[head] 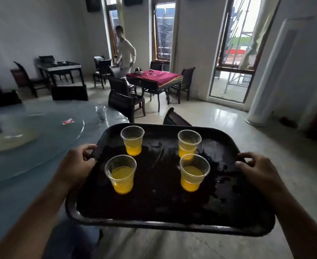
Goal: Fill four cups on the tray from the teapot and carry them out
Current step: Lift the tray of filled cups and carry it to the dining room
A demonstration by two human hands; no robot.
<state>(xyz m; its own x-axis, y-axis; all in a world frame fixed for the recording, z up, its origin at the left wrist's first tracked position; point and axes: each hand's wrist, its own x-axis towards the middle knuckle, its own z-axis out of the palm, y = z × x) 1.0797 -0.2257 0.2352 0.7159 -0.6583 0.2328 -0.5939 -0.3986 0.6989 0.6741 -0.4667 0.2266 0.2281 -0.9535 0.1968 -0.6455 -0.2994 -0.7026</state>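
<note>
1. Four clear plastic cups stand filled with yellow drink on the black tray [165, 224]; pouring looks finished, carrying out remains. No teapot in view.
2. Left hand [78, 161]: closed on the tray's left rim, thumb on top.
3. Left cups: far [132, 140], near [120, 173], well apart.
4. Right cups: far [189, 143], near [194, 171], near rim overlapping the far base in this view.
5. Right hand [254, 169]: clamped on the right rim.
6. Tray surface: wet, blotched; held off the round table [47, 135] at left.
7. Room: pale floor, red-clothed table [154, 76], dark chairs, a standing person [125, 51], tall windows.
</note>
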